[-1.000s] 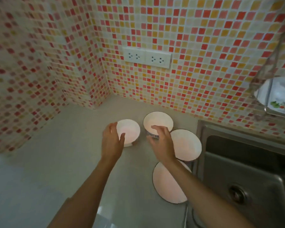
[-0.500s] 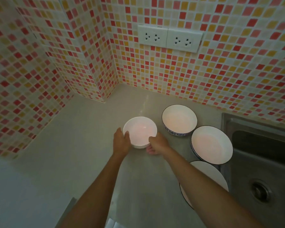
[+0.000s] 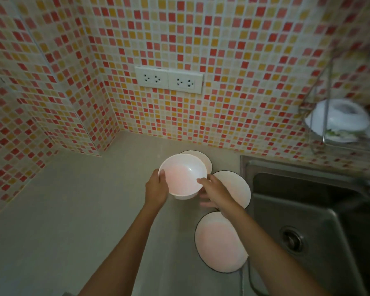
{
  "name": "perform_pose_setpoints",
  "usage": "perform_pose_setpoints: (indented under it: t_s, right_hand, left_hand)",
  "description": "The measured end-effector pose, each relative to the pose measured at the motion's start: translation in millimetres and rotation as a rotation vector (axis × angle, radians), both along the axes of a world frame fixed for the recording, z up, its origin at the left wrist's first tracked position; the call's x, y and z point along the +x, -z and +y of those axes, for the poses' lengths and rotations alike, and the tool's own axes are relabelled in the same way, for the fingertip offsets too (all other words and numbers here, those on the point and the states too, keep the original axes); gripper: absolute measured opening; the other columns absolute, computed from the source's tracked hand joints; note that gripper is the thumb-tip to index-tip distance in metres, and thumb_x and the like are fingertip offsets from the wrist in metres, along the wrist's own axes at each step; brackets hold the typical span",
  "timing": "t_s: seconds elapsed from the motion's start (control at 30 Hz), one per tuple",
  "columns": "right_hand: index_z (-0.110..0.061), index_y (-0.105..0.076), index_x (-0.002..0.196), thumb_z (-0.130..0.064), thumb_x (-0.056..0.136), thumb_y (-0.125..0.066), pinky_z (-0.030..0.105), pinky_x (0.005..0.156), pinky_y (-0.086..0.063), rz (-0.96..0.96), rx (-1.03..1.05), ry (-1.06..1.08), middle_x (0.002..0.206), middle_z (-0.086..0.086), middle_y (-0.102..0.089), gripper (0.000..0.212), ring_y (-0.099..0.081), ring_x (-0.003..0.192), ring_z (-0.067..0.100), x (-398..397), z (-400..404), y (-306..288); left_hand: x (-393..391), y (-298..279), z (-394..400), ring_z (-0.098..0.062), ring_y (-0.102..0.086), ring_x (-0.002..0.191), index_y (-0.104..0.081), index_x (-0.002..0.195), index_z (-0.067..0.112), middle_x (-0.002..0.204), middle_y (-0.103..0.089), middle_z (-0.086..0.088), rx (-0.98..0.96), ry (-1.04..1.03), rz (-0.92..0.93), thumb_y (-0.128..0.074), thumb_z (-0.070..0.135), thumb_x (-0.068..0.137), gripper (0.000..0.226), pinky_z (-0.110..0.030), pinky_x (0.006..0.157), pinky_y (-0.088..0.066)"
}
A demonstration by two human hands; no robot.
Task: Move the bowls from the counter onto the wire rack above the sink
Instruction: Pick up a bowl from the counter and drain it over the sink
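A plain white bowl (image 3: 183, 175) is lifted off the counter, held between both hands. My left hand (image 3: 156, 190) grips its left rim and my right hand (image 3: 215, 192) grips its right rim. Behind it a dark-rimmed bowl (image 3: 203, 158) stands on the counter, mostly hidden. Two more dark-rimmed bowls rest on the counter: one (image 3: 236, 189) beside the sink, partly under my right hand, and one (image 3: 219, 242) nearer to me. The wire rack (image 3: 327, 97) hangs on the wall at the upper right, above the sink.
The steel sink (image 3: 308, 210) with its drain lies to the right of the bowls. White dishes (image 3: 340, 116) sit in the rack. A double wall socket (image 3: 169, 79) is on the mosaic tile wall. The beige counter (image 3: 73, 210) stretches left to a tiled corner.
Both hands closed on the white bowl and raised it off the counter, carrying it to the right over the other bowls. The view tilted up, bringing the rack into sight.
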State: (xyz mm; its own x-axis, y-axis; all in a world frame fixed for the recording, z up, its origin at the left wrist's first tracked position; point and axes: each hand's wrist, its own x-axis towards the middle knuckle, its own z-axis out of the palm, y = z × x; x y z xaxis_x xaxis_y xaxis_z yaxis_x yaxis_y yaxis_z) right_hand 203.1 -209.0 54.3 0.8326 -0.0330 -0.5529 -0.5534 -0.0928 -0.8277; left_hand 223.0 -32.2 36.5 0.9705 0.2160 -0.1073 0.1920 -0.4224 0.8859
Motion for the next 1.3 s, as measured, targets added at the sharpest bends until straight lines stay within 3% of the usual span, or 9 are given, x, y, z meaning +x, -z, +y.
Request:
perform_pose_setpoints:
  t_s: [0.13, 0.33, 0.5, 0.6, 0.77, 0.9, 1.07, 1.13, 1.3]
  right_hand:
    - [-0.018, -0.044, 0.13, -0.025, 0.093, -0.058, 0.047, 0.081, -0.058, 0.102, 0.437, 0.146, 0.128, 0.02, -0.05, 0.04, -0.06, 0.108, 0.036, -31.3, -61.0, -7.4]
    - [-0.012, -0.042, 0.13, -0.008, 0.091, -0.05, 0.053, 0.092, -0.053, 0.095, 0.552, 0.325, 0.131, 0.021, -0.049, 0.04, -0.056, 0.116, 0.044, -88.1, -157.1, -4.0]
    - [-0.01, -0.047, 0.12, -0.006, 0.088, -0.054, 0.049, 0.082, -0.058, 0.125, 0.489, 0.39, 0.132, 0.024, -0.043, 0.034, -0.056, 0.115, 0.044, -139.8, -244.7, 7.7]
    - [-0.01, -0.046, 0.124, -0.006, 0.088, -0.057, 0.048, 0.082, -0.059, 0.138, 0.471, 0.442, 0.138, 0.026, -0.039, 0.038, -0.056, 0.116, 0.041, -170.9, -295.3, 21.6]
    - [-0.005, -0.044, 0.129, -0.005, 0.089, -0.058, 0.044, 0.082, -0.059, 0.165, 0.454, 0.473, 0.111, 0.017, -0.049, 0.042, -0.059, 0.103, 0.03, -217.9, -358.4, 44.6]
    - [-0.001, -0.049, 0.131, -0.005, 0.087, -0.064, 0.043, 0.081, -0.059, 0.178, 0.397, 0.472, 0.092, 0.014, -0.056, 0.047, -0.061, 0.096, 0.029, -241.0, -393.8, 63.5]
    - [-0.013, -0.049, 0.132, -0.008, 0.075, -0.078, 0.045, 0.089, -0.056, 0.192, 0.327, 0.508, 0.119, 0.014, -0.06, 0.064, -0.062, 0.108, 0.032, -258.1, -421.5, 84.5]
    - [-0.014, -0.049, 0.133, -0.008, 0.07, -0.081, 0.044, 0.087, -0.057, 0.184, 0.288, 0.519, 0.128, 0.014, -0.057, 0.07, -0.061, 0.112, 0.033, -261.7, -426.8, 92.2]
    - [-0.014, -0.052, 0.124, -0.003, 0.076, -0.078, 0.044, 0.094, -0.053, 0.137, 0.186, 0.539, 0.122, 0.006, -0.062, 0.056, -0.064, 0.107, 0.025, -263.6, -432.6, 108.3]
  left_hand:
    - [-11.7, -9.9, -55.3, -0.031, -0.057, 0.105, -0.055, 0.122, 0.008, 0.116, -0.061, -0.014, -0.057, 0.157, -0.011, -0.032, 0.029, 0.102, 0.037, -0.047, 0.091, -0.05]
    - [-45.3, -16.8, -152.8, -0.022, -0.051, 0.107, -0.057, 0.122, 0.011, 0.116, -0.056, -0.004, -0.147, 0.366, 0.049, -0.031, 0.033, 0.102, 0.04, -0.036, 0.096, -0.042]
    - [-83.6, -3.5, -233.3, -0.024, -0.058, 0.099, -0.061, 0.107, 0.012, 0.108, -0.063, -0.004, -0.056, 0.381, 0.023, -0.029, 0.036, 0.101, 0.04, -0.034, 0.088, -0.043]
    - [-106.9, 10.4, -274.6, -0.027, -0.055, 0.118, -0.058, 0.123, 0.013, 0.126, -0.061, -0.008, 0.023, 0.402, -0.002, -0.033, 0.039, 0.1, 0.043, -0.036, 0.101, -0.041]
    - [-155.4, 50.4, -326.1, -0.028, -0.043, 0.132, -0.046, 0.137, 0.007, 0.142, -0.048, -0.012, 0.179, 0.418, -0.068, -0.039, 0.026, 0.1, 0.042, -0.03, 0.106, -0.03]
    - [-191.2, 105.1, -347.0, -0.029, -0.014, 0.146, -0.032, 0.145, 0.006, 0.155, -0.021, -0.017, 0.446, 0.611, 0.091, -0.031, 0.039, 0.1, 0.056, -0.034, 0.117, -0.008]
    - [-235.4, 137.8, -348.7, -0.024, 0.002, 0.147, -0.013, 0.151, 0.017, 0.16, -0.006, -0.01, 0.767, 0.721, 0.197, -0.005, 0.057, 0.094, 0.07, -0.04, 0.118, 0.003]
    - [-236.7, 143.2, -347.7, -0.023, 0.004, 0.147, -0.013, 0.151, 0.02, 0.16, -0.005, -0.008, 0.788, 0.723, 0.19, -0.005, 0.058, 0.093, 0.07, -0.04, 0.118, 0.003]
    - [-235.6, 142.5, -349.8, -0.021, -0.003, 0.147, -0.021, 0.149, 0.018, 0.159, -0.012, -0.008, 0.757, 0.706, 0.142, -0.013, 0.058, 0.095, 0.068, -0.038, 0.119, -0.001]
